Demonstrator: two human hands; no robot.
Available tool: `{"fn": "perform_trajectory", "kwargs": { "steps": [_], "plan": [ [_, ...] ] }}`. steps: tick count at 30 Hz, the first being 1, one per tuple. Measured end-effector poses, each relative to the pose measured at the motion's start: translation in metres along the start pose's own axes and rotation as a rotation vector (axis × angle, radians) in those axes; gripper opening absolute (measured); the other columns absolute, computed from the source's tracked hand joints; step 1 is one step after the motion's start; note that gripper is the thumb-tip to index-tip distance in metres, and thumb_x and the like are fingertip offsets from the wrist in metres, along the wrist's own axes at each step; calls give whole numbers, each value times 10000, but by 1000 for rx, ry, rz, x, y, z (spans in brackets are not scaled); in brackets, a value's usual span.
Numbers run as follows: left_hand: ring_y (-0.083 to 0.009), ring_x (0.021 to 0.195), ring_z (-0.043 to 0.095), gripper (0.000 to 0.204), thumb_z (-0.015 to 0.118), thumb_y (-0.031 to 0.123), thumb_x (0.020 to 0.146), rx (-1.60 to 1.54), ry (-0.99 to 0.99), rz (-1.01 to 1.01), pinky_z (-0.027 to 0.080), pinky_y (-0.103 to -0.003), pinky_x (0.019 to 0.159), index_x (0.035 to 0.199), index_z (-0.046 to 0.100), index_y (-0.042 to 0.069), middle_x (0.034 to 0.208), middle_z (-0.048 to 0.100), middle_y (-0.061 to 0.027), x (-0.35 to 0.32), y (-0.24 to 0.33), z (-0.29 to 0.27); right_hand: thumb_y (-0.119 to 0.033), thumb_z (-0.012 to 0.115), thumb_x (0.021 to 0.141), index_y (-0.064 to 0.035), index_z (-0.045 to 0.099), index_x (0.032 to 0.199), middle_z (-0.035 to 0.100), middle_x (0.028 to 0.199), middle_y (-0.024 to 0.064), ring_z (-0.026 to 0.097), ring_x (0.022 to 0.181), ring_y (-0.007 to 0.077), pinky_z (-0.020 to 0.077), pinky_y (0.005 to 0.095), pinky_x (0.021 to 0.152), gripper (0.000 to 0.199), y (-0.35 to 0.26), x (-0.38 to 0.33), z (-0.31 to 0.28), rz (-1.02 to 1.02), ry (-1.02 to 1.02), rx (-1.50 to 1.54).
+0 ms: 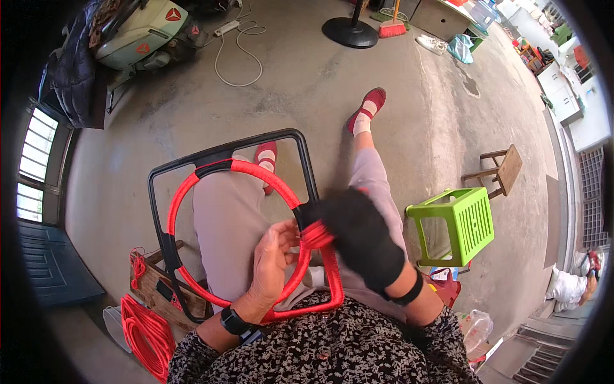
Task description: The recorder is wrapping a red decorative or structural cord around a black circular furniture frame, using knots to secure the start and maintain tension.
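Note:
A black square tube frame [227,146] with a round inner ring [185,198] leans across my lap. Red cord is wound over most of the ring and over the frame's near right corner [336,288], while black stretches show at the joints. My left hand [272,259] is bare, its fingers curled about the ring's right side. My right hand [361,237], in a black fingerless-looking glove and blurred by motion, is closed at a red cord bundle [316,235] where ring and frame meet. Its fingertips are mostly hidden.
A coil of red cord [144,333] hangs at a pale bucket [115,323], beside a wooden stool [150,291] with a phone-like device. On the right stand a green plastic stool [457,227] and a small wooden stool [502,169]. A scooter [141,38] and a white cable [240,83] lie ahead.

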State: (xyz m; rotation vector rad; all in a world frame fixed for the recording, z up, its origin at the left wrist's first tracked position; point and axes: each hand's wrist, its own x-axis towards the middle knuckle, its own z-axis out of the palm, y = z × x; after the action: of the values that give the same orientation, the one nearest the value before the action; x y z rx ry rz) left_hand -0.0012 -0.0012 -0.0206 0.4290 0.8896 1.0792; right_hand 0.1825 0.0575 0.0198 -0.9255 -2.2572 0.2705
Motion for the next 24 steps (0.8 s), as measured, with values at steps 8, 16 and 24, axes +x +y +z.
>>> {"fn": "perform_trajectory", "kwargs": {
  "steps": [8, 16, 24],
  "plan": [
    [-52, 826, 533, 156, 483, 75, 943, 169, 138, 236, 450, -211, 735, 1059, 565, 12, 949, 606, -6, 4, -6, -11, -154, 572, 878, -44, 605, 1047, 651, 861, 72, 638, 772, 154, 496, 258, 658, 204, 9, -18, 14, 838, -25, 661],
    [-90, 823, 575, 129, 580, 51, 892, 26, 188, 190, 494, -258, 721, 1015, 611, 29, 947, 622, -8, 7, -8, -11, -138, 635, 861, -49, 557, 1183, 638, 940, 4, 580, 811, 73, 505, 256, 742, 344, 28, -27, 45, 834, -677, 1281],
    [-217, 810, 643, 171, 482, 179, 949, -214, 146, -93, 542, -347, 663, 987, 578, 43, 945, 653, -106, 10, 6, -4, -150, 635, 847, -20, 576, 1171, 644, 993, 32, 560, 860, 83, 466, 252, 772, 354, 41, -41, 36, 896, -291, 1025]
  ]
}}
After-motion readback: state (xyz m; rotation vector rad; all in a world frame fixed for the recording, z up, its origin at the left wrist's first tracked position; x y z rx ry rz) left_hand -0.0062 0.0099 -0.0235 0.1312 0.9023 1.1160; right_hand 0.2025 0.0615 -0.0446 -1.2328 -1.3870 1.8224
